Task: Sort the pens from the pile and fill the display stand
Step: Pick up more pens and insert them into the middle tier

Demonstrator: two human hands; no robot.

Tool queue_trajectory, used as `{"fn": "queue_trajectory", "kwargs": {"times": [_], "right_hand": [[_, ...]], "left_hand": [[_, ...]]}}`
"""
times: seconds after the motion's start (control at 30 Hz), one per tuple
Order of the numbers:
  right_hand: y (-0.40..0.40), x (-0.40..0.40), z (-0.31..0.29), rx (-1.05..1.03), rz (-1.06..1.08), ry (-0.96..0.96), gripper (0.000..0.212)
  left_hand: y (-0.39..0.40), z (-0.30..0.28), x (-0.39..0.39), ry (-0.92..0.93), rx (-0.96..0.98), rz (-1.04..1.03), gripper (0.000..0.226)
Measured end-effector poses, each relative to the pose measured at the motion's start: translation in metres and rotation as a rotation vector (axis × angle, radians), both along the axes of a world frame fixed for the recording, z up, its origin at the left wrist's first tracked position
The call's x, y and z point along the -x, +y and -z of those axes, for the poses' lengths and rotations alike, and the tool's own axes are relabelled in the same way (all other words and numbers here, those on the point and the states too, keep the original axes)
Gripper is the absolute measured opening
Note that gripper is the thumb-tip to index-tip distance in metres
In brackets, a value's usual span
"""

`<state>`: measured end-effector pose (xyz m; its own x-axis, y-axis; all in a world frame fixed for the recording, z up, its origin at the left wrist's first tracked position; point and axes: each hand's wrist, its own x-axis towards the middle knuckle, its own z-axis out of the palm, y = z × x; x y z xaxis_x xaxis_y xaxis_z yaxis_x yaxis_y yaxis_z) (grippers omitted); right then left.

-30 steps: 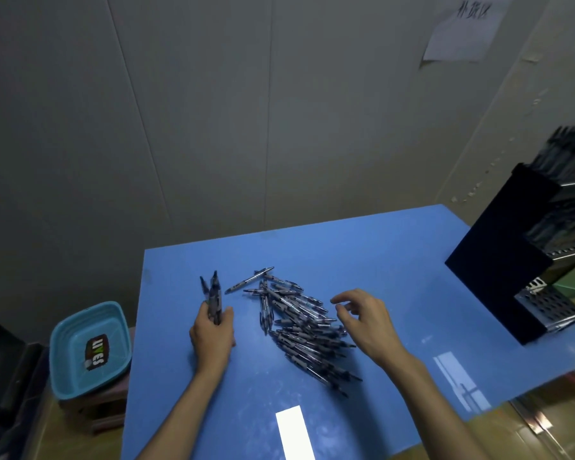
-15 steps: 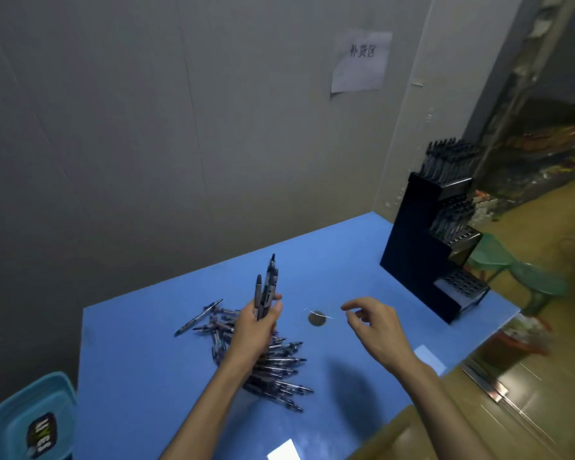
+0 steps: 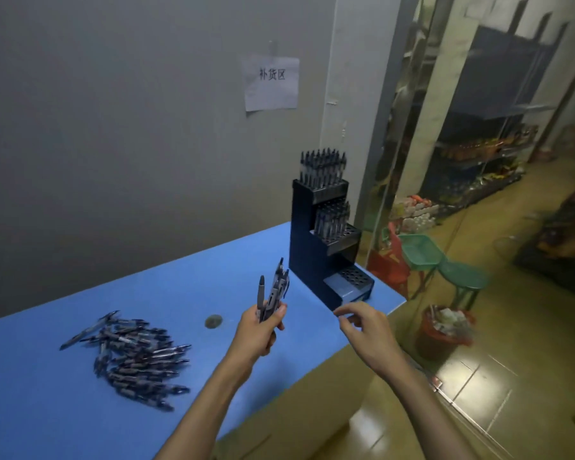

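Paper sheet (image 3: 271,83) on the wall reads "补货区".

2 bare forearms, no sleeves, rings or watch visible

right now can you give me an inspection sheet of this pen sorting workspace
surface: blue table, with a small dark round spot on it.
job's things: loose pile of pens at the left; black tiered display stand at the far right corner, top tier full, middle tier partly filled, bottom tier without pens.
clutter: nothing seen on the table beyond the spot.
grips: left hand holds a bunch of pens upright; right hand holds nothing, fingers loosely curled, near the stand's base.
cables: nothing seen.
surroundings: paper sign on the grey wall; green stool, red bin and shop shelves to the right.
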<state>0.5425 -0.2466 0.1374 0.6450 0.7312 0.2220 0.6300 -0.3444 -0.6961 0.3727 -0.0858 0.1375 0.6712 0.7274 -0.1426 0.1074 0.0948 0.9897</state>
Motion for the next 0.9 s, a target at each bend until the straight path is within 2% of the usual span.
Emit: {"fn": "queue_trajectory", "kwargs": {"times": [0.2,0.37,0.5,0.77,0.9], "right_hand": [[-0.060,-0.059,-0.008,-0.037,-0.029,0.003,0.017],[-0.078,-0.105,-0.013,-0.061,-0.044,0.001,0.018],[-0.074,-0.142,-0.019,-0.078,-0.065,-0.016,0.016],[-0.039,-0.223,-0.025,-0.060,-0.130,-0.077,0.018],[-0.011,-0.259,-0.030,-0.003,-0.203,-0.114,0.019]], "left_hand": [[-0.066,-0.017,-0.063,-0.037,-0.029,0.000,0.022],[-0.092,-0.020,-0.110,0.000,-0.028,0.000,0.031],[-0.098,-0.022,-0.149,0.005,-0.028,-0.016,0.027],[-0.079,-0.012,-0.231,-0.096,-0.023,-0.121,0.014],[-0.060,-0.009,-0.263,-0.119,-0.009,-0.183,0.021]]}}
